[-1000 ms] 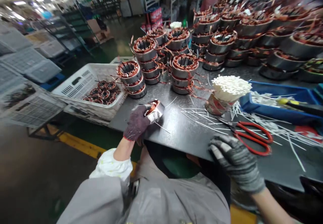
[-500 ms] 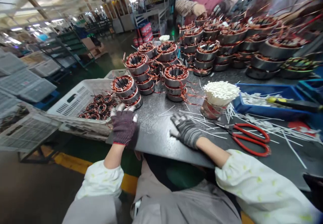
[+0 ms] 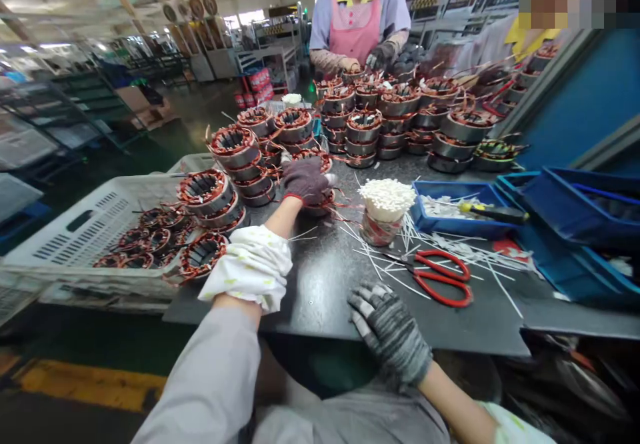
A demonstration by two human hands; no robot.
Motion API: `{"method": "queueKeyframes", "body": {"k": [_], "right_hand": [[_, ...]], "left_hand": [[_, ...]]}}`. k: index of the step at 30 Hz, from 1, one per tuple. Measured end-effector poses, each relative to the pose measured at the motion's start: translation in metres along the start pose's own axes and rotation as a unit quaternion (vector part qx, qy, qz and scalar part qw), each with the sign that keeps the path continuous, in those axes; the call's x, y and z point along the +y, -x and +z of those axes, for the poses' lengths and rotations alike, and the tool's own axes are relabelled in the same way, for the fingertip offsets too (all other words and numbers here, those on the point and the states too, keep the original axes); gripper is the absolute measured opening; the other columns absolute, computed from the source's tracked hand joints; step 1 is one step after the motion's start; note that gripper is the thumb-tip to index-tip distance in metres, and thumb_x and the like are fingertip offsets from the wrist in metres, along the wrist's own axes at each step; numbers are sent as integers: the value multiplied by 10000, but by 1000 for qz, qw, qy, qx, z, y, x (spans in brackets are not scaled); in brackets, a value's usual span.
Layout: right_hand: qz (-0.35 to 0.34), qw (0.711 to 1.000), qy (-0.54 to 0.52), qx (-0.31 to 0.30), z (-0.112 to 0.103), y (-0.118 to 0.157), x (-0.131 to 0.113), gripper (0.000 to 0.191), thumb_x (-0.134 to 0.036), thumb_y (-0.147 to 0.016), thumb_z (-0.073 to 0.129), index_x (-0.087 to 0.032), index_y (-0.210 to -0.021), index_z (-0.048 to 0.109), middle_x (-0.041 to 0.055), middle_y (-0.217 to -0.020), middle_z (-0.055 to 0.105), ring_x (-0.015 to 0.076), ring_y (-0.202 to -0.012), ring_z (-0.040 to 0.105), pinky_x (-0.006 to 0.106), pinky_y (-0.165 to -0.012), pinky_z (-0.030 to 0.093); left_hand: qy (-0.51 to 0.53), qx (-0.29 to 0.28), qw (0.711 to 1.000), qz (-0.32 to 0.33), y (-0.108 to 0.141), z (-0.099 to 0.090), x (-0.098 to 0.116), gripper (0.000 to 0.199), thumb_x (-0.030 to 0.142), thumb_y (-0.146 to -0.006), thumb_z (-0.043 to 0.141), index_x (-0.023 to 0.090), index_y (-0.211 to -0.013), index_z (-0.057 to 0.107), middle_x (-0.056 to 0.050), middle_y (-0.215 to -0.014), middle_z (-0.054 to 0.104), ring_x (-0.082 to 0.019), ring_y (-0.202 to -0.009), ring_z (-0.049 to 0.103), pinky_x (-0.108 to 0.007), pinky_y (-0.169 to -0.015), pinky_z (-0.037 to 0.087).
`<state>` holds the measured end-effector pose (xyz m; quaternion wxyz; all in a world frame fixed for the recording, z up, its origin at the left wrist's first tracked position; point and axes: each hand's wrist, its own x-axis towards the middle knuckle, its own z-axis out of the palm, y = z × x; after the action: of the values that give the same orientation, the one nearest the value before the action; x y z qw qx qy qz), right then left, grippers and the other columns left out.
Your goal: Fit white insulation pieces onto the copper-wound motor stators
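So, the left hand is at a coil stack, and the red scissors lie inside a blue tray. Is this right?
Not quite: the red scissors lie on the dark tabletop, outside any blue tray, as the head view shows. The left hand is at a coil stack.

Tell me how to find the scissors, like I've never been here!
Find the dark table, then the grey-gloved right hand at its near edge. Beyond that hand and to its right, among thin white sticks, lie the scissors; unlike the sticks, they have big red loops.

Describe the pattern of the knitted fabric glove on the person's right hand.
Glove on the right hand: streaky black and grey, clearest in the head view.
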<state>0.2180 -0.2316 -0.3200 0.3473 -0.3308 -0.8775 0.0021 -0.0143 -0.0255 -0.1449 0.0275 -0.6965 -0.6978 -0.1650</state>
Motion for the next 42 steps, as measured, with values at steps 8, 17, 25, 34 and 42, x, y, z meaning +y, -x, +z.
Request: {"method": "queueKeyframes", "body": {"k": [8,17,25,34,42], "right_hand": [[23,995,-51,84,-8,-6,2,253,-182,-980,548,-184,-1178,706,94,-1157,763,249,-1095,671,423,-967,532],[29,999,42,1,-9,-11,3,408,-232,-989,487,-194,-1358,659,106,-873,758,208,-673,623,337,-611,452],[326,942,-2,-80,-37,-30,53,372,-348,-993,494,-192,-1227,737,109,-1096,784,272,-976,719,396,-886,556],[-47,995,-57,-74,-40,-58,-8,316,-316,-973,548,-224,-1229,707,97,-1291,713,271,-1202,621,472,-1063,498],[-96,987,-115,-61,-15,-45,4,270,-311,-1010,528,-235,-1189,714,80,-1228,746,261,-1217,622,526,-1078,506]], "left_hand": [[159,77,984,29,102,-30,-36,476,571,-836,642,207,-1124,748,-17,-957,741,-221,-888,617,-343,-807,486],[27,-69,975,210,233,35,11,297,526,-845,730,230,-873,738,-31,-797,744,-280,-885,698,-613,-1181,315],[183,43,948,258,253,31,-29,395,272,-988,527,236,-1376,591,-93,-1372,673,-250,-1396,532,-511,-1206,382],[446,73,891,-31,252,56,-4,248,390,-935,643,234,-1072,779,-69,-1088,792,-260,-1117,710,-444,-1091,498],[527,136,837,-62,298,57,-22,366,546,-987,543,247,-1025,749,-40,-992,790,-196,-933,753,-398,-990,583]]}}
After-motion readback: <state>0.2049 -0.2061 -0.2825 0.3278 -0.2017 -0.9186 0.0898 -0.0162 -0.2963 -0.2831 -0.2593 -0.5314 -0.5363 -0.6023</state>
